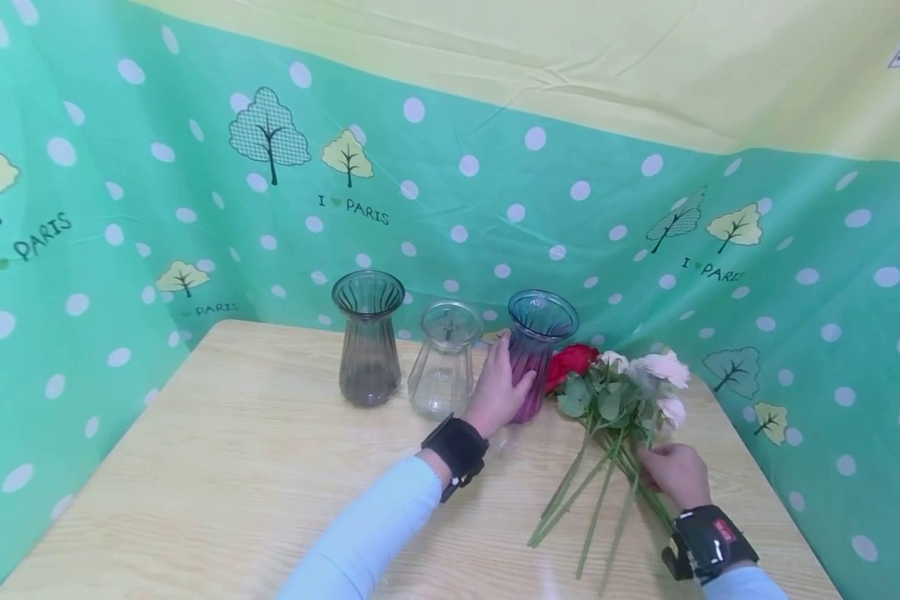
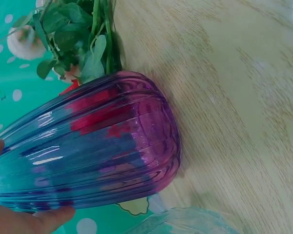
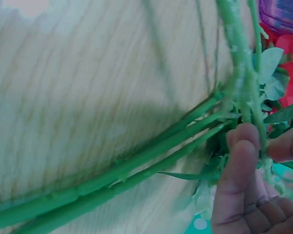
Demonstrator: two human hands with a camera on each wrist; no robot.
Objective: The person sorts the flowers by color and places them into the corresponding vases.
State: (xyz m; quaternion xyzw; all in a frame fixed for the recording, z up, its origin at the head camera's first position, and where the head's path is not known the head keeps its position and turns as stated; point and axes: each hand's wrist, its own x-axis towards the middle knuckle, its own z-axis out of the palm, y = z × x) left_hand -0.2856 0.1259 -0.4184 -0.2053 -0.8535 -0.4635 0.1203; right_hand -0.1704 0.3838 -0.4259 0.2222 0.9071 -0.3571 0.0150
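On the table's far side stands a ribbed glass vase (image 1: pixel 543 315), blue at the top and purple at the base. My left hand (image 1: pixel 497 393) holds it from the left, thumb and fingers on opposite sides in the left wrist view. A bunch of flowers lies right of it: a red flower (image 1: pixel 572 364), pale pink flowers (image 1: pixel 663 368) and green leaves. My right hand (image 1: pixel 678 473) is at the stems below the blooms. In the right wrist view its thumb and fingers pinch a thin green flower stem (image 3: pixel 255 95); which bloom it bears, I cannot tell.
Left of the purple vase stand a clear glass vase (image 1: pixel 442 367) and a taller grey glass vase (image 1: pixel 370 342). Loose stems (image 1: pixel 570 492) spread toward the front of the wooden table (image 1: pixel 217 467). A green dotted cloth (image 1: pixel 420 167) hangs behind and at both sides.
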